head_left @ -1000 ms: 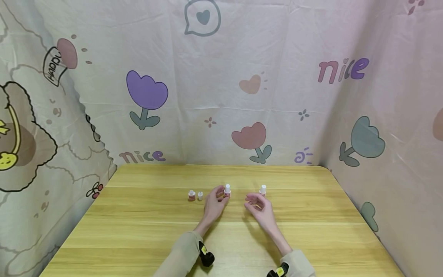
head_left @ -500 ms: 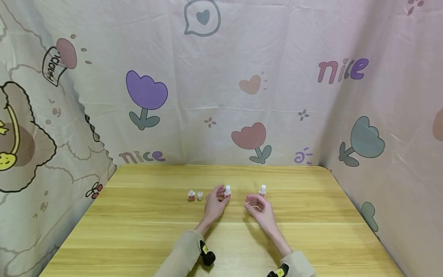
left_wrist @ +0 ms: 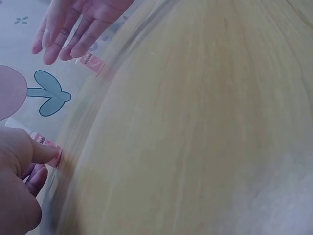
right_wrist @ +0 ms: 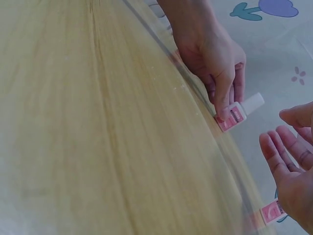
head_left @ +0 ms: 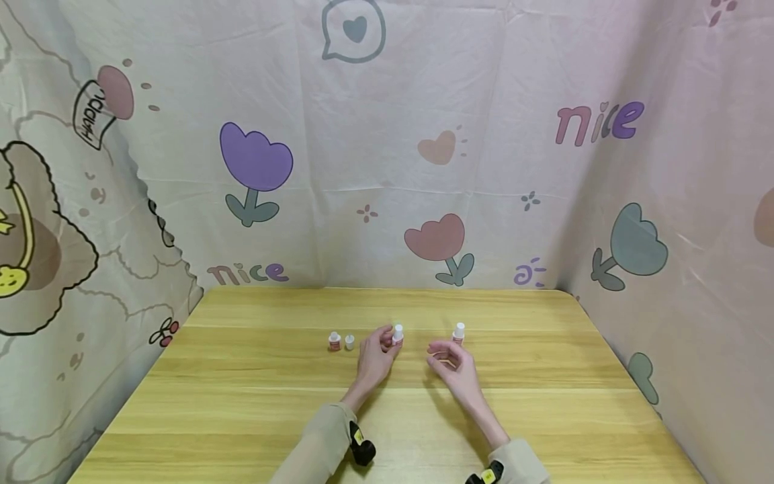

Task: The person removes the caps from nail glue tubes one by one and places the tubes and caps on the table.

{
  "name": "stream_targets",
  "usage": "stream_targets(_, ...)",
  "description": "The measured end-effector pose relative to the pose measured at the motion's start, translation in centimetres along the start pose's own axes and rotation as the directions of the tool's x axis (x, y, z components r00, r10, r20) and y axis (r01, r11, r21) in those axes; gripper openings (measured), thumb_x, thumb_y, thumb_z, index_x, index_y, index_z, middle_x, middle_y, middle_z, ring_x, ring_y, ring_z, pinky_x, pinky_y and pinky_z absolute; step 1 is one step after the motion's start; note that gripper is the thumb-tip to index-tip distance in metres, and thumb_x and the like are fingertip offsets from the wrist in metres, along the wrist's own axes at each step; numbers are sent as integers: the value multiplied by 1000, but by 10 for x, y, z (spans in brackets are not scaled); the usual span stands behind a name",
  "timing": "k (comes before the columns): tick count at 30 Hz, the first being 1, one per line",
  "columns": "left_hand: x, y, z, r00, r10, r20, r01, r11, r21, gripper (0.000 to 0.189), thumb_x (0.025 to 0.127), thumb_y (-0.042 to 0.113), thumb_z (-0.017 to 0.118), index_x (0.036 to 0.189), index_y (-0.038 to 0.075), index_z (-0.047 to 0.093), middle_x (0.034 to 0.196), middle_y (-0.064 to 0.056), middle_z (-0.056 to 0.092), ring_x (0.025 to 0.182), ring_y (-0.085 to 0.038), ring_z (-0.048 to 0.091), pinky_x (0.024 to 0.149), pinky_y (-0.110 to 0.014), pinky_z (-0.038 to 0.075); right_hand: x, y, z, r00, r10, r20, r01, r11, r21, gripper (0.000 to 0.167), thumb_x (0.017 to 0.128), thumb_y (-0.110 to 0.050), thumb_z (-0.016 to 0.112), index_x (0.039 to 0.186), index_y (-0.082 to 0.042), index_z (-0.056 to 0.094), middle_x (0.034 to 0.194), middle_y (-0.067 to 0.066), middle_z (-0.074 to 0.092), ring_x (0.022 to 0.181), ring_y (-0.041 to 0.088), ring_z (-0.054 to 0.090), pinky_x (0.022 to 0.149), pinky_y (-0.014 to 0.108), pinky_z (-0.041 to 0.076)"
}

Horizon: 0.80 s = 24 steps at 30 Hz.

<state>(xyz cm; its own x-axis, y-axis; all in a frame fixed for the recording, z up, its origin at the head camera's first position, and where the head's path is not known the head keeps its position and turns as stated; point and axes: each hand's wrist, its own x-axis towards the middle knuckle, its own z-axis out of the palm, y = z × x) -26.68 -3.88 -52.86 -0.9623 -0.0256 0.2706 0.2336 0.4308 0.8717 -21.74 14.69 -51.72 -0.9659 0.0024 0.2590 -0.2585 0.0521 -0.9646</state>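
Observation:
My left hand (head_left: 375, 357) pinches the lower part of a small white-capped bottle (head_left: 397, 333) with a pink label, thumb on the near side. In the right wrist view this bottle (right_wrist: 234, 116) stands upright on the wood. Over to the right, my right hand (head_left: 458, 371) hovers with loosely bent fingers, thumb apart from them and nothing between. Just behind it is a second capped bottle (head_left: 459, 331) of the same sort, its lower part hidden by the hand. Left of my left hand stand an uncapped bottle (head_left: 334, 341) and a loose white cap (head_left: 349, 342).
All of this is on a wood-grain table (head_left: 242, 417). Behind it and at both sides hangs a pale curtain (head_left: 363, 168) printed with flowers and words. Black wrist cameras (head_left: 361, 447) are strapped over both beige sleeves.
The bottle in my left hand sits very slightly lower than a second ago. Both hands otherwise keep their places.

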Motion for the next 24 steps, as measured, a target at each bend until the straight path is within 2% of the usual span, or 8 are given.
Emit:
stream_targets(7, -1, -1, -3, 999, 21, 25, -21, 1000, -19, 34, 86, 3, 76, 118, -4, 68, 98, -16, 76, 81, -17, 68, 72, -22, 57, -1, 1, -1, 1000, -6, 10, 6, 1000, 1, 30, 87, 8, 69, 115, 15, 61, 111, 36, 64, 85, 2, 64, 78, 16, 56)
stream_targets(12, -4, -3, -6, 999, 38, 39, -36, 999, -32, 27, 86, 3, 77, 112, 0, 72, 94, -13, 75, 77, -13, 65, 67, -16, 53, -1, 1, -4, 1000, 3, 12, -3, 1000, -7, 29, 87, 7, 70, 115, 14, 62, 111, 36, 64, 85, 2, 64, 78, 16, 55)
stream_targets(18, -7, -4, -9, 997, 43, 64, -40, 998, -56, 26, 85, 3, 77, 111, 1, 73, 92, -12, 76, 74, -7, 62, 65, -15, 51, -1, 1, -6, 1000, 14, 16, -14, 1000, -12, 29, 87, 6, 70, 115, 11, 63, 112, 35, 65, 85, 3, 64, 78, 16, 55)
stream_targets(24, -12, -5, -13, 994, 47, 94, -39, 995, -91, 27, 84, 2, 78, 109, 0, 73, 92, -14, 76, 74, -8, 63, 66, -16, 53, 0, 1, -6, 1000, 9, 18, -9, 1000, 2, 28, 87, 7, 70, 114, 12, 63, 112, 35, 64, 85, 3, 64, 78, 16, 56)
